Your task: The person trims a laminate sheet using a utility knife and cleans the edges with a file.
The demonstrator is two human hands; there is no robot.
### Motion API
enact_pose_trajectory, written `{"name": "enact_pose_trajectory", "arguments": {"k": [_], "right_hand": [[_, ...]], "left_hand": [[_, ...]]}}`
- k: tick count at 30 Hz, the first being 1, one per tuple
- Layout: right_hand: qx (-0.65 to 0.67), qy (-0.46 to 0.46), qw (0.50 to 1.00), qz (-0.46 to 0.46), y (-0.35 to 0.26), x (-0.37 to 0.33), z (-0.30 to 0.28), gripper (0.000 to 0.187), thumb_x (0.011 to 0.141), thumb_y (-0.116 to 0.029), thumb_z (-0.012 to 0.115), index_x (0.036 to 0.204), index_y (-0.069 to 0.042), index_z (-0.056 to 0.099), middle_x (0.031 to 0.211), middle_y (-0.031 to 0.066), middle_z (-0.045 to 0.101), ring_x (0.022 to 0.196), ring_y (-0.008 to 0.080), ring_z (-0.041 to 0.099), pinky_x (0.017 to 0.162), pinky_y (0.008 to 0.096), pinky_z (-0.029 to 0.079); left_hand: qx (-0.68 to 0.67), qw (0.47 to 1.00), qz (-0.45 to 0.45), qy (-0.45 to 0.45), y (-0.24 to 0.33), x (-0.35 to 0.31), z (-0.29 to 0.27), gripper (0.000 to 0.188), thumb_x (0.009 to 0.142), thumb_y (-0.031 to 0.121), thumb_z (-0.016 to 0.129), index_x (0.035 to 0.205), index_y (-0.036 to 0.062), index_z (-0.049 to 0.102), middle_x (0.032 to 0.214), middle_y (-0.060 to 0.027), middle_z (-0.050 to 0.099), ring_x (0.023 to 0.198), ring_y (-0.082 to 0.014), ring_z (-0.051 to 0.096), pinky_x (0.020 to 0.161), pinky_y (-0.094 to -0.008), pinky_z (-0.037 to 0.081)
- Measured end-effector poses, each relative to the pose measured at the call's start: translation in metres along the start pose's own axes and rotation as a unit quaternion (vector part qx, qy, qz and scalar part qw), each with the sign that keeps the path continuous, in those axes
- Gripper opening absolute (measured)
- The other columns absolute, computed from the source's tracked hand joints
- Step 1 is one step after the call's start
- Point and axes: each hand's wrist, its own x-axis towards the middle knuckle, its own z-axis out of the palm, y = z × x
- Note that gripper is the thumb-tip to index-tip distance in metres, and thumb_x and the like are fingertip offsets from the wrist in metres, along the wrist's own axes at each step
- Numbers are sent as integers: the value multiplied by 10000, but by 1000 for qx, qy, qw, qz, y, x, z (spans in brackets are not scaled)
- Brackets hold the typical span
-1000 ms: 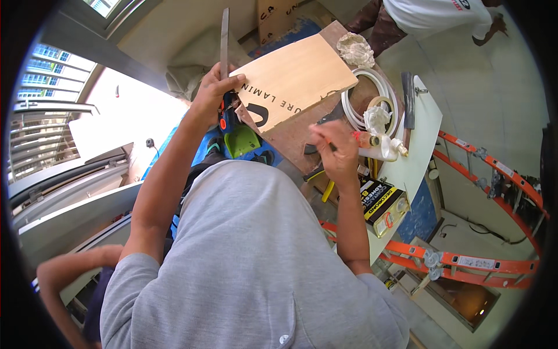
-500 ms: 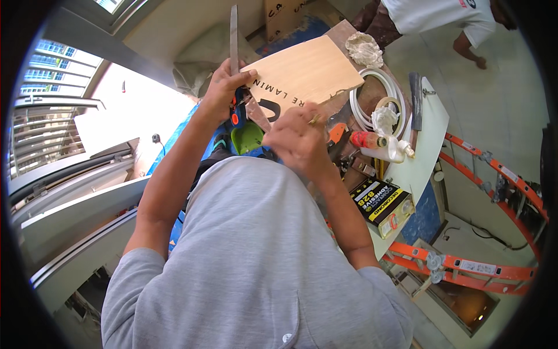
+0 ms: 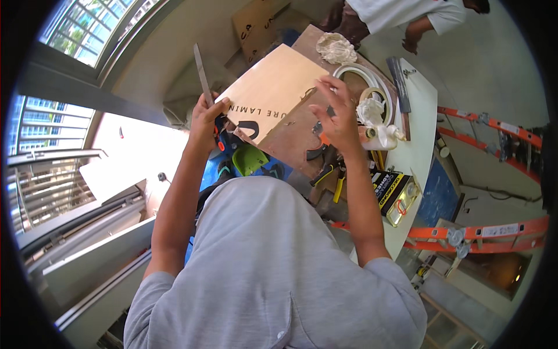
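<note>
1. At far left, a barred window and a grey sill frame the scene, with daylight falling on a white ledge below.
2. The left hand is clamped on the near-left edge of a pale laminate board, with a thin grey metal strip standing upright just above its fingers; whether the hand grips the strip too cannot be told.
3. The board is held tilted above a cluttered brown worktable, its printed side turned toward the camera.
4. The right hand is at the board's right edge, fingers spread and loosely curled, well apart from the left hand and closed on nothing.
5. Beneath the board lie a green tool and yellow-handled pliers.
6. Right of the hand sit a white coiled hose, crumpled white rags and a black-and-yellow box.
7. At far right, an orange ladder lies on the floor; another person bends at the top edge.
</note>
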Motion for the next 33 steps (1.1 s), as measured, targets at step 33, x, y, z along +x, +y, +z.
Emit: {"name": "enact_pose_trajectory", "arguments": {"k": [33], "right_hand": [[215, 136, 967, 3, 19, -11, -27, 200, 818, -123, 840, 1006, -84, 786, 988, 47, 681, 1075, 237, 639, 1020, 377, 451]], "left_hand": [[2, 1000, 0, -20, 5, -1, -3, 345, 956, 172, 724, 1200, 47, 515, 839, -47, 630, 565, -83, 596, 487, -220, 491]]}}
